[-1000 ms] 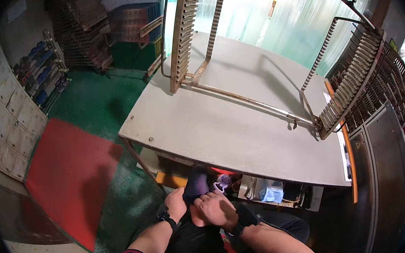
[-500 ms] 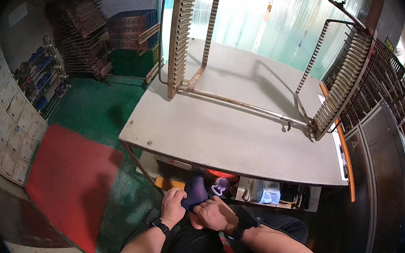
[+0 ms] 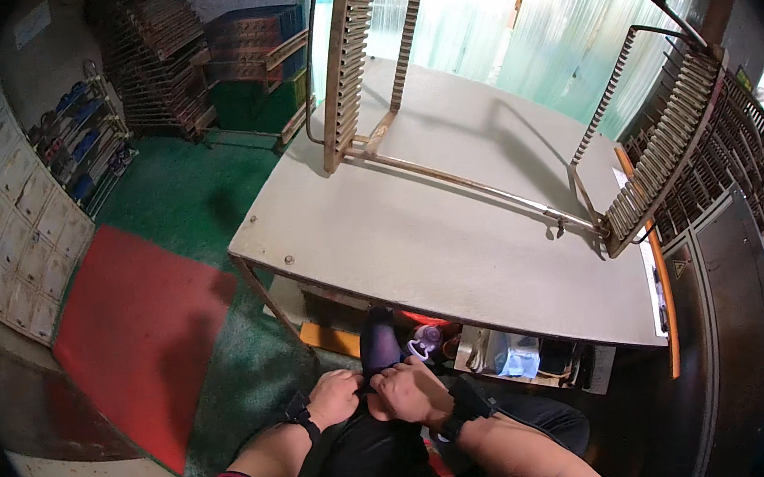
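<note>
Purple sock [image 3: 379, 341], dark, sits on a foot raised before us, just below the near edge of the bench. Bare skin of the ankle [image 3: 378, 413] shows beneath its near end. Our right hand [image 3: 412, 392] bends its fingers over that near end, grasping the fabric. Our left hand [image 3: 336, 399] is at the sock's left side, fingers curled, fingertips close to the dark cloth; whether they pinch it we cannot tell. Black bands circle both our wrists; dark trousers [image 3: 350, 470] cover our legs.

Just right of the sock, under the bench, we note a purple-topped bottle [image 3: 428, 338] with a pale loop; farther right, a light blue packet [image 3: 517, 356] among stored items. Left of the sock, an orange-yellow bar [image 3: 329, 340].

Bench [image 3: 458, 249]: pale top, bearing a metal frame [image 3: 464, 179] with slotted uprights at both ends. Orange strip [image 3: 666, 302] along its right side. Behind, a translucent curtain [image 3: 472, 33], brightly lit.

To our left: green floor [image 3: 180, 180] with a red patch [image 3: 145, 329], worn pale lockers [image 3: 12, 221], a rack of shoes [image 3: 82, 130], stacked metal racks [image 3: 149, 58]. To our right: a dark metal cabinet [image 3: 731, 276], more racks behind it.
</note>
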The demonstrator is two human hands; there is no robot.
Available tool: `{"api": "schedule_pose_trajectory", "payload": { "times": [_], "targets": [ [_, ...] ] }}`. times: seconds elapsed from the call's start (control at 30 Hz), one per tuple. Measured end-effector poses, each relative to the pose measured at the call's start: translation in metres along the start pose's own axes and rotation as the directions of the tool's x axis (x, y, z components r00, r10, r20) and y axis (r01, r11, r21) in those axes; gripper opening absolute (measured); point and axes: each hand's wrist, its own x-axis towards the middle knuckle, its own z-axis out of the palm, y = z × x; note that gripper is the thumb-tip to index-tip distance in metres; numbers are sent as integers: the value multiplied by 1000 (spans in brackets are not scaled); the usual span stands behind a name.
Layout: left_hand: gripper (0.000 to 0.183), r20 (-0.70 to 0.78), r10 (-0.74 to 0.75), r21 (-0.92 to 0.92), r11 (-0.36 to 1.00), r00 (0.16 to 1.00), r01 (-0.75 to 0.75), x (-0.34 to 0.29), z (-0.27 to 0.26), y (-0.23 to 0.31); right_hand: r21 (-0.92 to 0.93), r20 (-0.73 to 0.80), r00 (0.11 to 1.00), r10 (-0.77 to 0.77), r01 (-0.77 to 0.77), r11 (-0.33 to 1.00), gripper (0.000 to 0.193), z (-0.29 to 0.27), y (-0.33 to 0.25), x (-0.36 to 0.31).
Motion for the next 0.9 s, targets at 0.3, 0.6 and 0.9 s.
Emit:
{"api": "schedule_pose_trajectory", "payload": {
  "times": [0.3, 0.6, 0.9],
  "targets": [
    [19, 111, -122, -202, 969, 986, 143, -35, -5, 27, 75, 102, 995, 5, -13, 997, 34, -17, -11, -3],
    [28, 65, -75, -152, 985, 995, 84, -48, -15, 43, 127, 265, 963, -47, 13, 992, 26, -16, -28, -9],
    [33, 76, -59, -132, 989, 995, 69, -54, -14, 57, 261, 254, 965, -65, -4, 965, 17, 56, 3, -30]
  ]
}}
